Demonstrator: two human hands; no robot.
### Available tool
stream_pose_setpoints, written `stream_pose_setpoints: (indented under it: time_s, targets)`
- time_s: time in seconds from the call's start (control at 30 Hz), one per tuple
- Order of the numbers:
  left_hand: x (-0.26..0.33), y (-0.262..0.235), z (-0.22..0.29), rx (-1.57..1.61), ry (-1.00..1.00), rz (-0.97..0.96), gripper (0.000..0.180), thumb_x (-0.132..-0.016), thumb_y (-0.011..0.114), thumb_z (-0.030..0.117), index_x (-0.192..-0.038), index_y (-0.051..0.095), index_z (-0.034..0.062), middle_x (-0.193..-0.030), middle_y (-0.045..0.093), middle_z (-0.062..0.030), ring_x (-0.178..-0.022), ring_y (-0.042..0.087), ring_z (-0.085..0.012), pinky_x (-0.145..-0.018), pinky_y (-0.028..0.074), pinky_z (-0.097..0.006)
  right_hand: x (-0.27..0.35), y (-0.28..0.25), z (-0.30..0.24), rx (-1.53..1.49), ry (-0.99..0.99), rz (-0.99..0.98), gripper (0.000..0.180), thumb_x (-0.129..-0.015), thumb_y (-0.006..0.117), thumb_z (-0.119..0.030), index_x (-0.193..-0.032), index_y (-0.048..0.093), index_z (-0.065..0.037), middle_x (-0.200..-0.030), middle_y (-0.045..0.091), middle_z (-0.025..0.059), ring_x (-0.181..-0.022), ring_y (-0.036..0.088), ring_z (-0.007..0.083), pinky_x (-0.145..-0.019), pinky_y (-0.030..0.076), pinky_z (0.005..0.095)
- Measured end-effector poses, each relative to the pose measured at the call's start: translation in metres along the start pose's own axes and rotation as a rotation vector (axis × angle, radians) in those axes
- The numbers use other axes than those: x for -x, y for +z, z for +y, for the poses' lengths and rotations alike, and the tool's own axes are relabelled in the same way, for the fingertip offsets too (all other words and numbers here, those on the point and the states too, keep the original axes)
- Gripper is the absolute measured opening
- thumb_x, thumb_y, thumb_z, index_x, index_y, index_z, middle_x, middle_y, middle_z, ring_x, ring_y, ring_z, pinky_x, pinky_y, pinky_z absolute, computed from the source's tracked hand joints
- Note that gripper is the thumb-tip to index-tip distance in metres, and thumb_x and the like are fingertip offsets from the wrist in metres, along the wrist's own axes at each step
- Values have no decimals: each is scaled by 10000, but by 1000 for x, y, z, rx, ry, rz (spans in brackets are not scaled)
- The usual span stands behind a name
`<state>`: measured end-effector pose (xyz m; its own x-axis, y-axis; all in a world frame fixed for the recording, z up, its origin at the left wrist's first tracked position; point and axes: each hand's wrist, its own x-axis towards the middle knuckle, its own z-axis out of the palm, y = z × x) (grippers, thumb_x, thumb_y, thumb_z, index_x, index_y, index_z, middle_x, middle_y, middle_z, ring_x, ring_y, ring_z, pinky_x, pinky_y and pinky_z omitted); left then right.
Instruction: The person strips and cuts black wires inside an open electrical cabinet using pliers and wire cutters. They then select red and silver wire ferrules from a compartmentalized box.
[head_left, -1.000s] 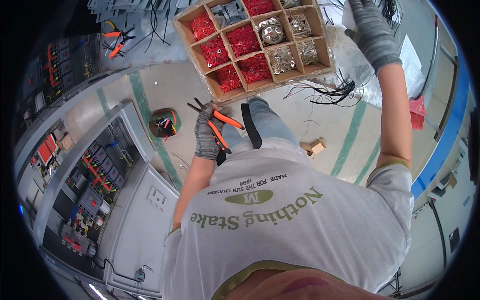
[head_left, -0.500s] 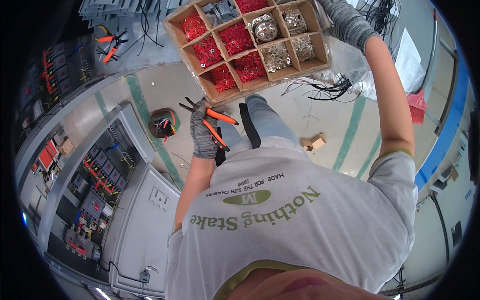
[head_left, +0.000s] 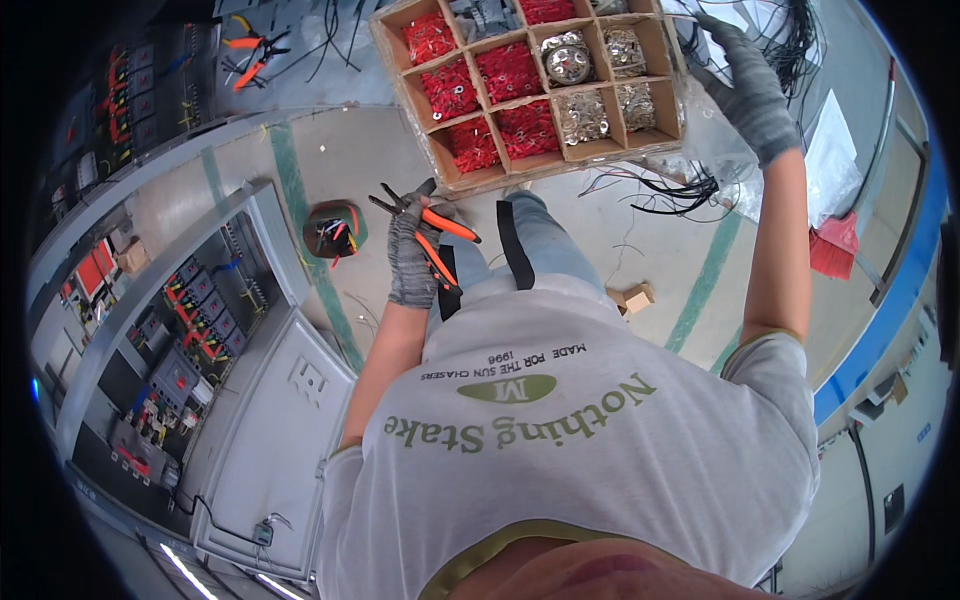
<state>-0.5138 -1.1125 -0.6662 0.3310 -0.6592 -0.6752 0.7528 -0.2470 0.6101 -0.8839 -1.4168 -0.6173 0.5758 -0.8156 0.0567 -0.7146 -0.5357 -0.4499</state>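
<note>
A pair of pliers with orange-and-black handles (head_left: 436, 262) is gripped in my left hand (head_left: 408, 255), which wears a grey knitted glove. Their dark jaws point up and left, just below the near left corner of a divided cardboard box (head_left: 490, 180). The box's compartments hold red terminals (head_left: 527, 128) and silvery metal terminals (head_left: 583, 115). A round metal tin (head_left: 567, 62) sits in one of them. To the right of the box is my right hand (head_left: 750, 95), also gloved, fingers apart, beside clear plastic bags and black wires. I see nothing held in it.
Another pair of orange-handled pliers (head_left: 252, 50) lies at the upper left. Black cables (head_left: 690, 190) hang off the table by the box. An open electrical cabinet (head_left: 190, 350) stands at left, a tool container (head_left: 335, 230) on the floor, a red broom (head_left: 833, 247) at right.
My right hand has drawn back from the box's right edge, and its spread fingers now show. My left hand still grips the pliers. The whole view has shifted slightly.
</note>
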Motion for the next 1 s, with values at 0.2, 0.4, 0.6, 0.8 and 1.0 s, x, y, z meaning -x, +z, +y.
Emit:
stream_pose_setpoints:
  time_s: [0.2, 0.4, 0.6, 0.8, 1.0]
  targets:
    - [5, -26, 19, -10, 60, -18, 173, -902, 592, 98, -1028, 589, -20, -1070, 608, -184, -885, 616, -247, -875, 510, -373, 30, 21, -82, -520, 194, 175, 236, -872, 664, -47, -1107, 663, -60, -955, 698, 83, -848, 663, 158, -778, 526, 286]
    - [10, -43, 32, -33, 108, -107, 179, -937, 560, 127, -1062, 578, 1, -1058, 617, -185, -894, 620, -225, -881, 501, -359, 76, 96, -174, -458, 156, -71, 171, -844, 652, -99, -1010, 671, -61, -957, 674, 132, -890, 649, 312, -804, 524, 376]
    - [13, -27, 54, -76, 116, -89, 185, -881, 599, 71, -1034, 588, -32, -1017, 614, -156, -975, 608, -274, -922, 497, -408, 84, 118, -234, -555, 145, -225, 178, -869, 622, -136, -1023, 650, -52, -944, 662, 148, -901, 633, 336, -825, 512, 415]
    - [-11, -30, 88, -234, 119, -282, 225, -899, 570, 101, -1099, 552, 1, -1091, 608, -176, -988, 634, -278, -958, 481, -404, 81, 123, -275, -562, 238, -115, 243, -840, 625, -117, -1077, 635, -62, -981, 645, 163, -957, 596, 362, -860, 489, 435]
    - [-17, -26, 115, -361, 125, -411, 220, -894, 572, 100, -1094, 564, 11, -1099, 607, -173, -1022, 625, -291, -972, 467, -418, 71, 129, -315, -712, 287, -173, 406, -854, 666, -241, -1204, 585, -52, -1084, 621, 176, -1015, 587, 358, -919, 460, 434]
